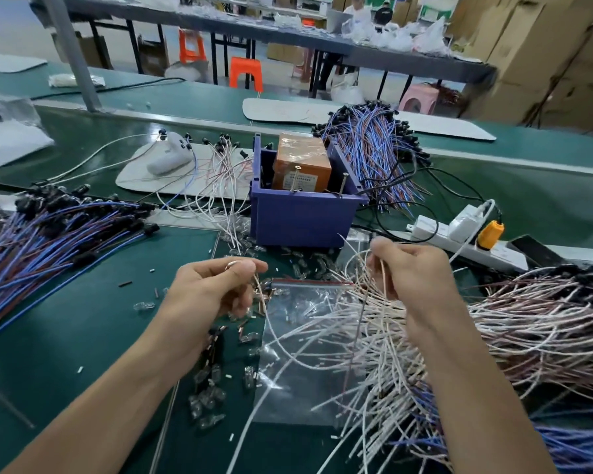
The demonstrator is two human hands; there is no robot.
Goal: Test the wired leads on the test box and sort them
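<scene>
1. A white lead (267,316) is pinched by the left hand (216,289), a bundle of leads (367,304) gripped by the right hand (415,271).
2. The test box (302,165) is found straight beyond, between both hands, nearer the right.

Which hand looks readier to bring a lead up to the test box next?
Probably the left hand: it pinches the end of one lead, with the test box just ahead. The right hand is busy gripping a bunch of white leads.
</scene>
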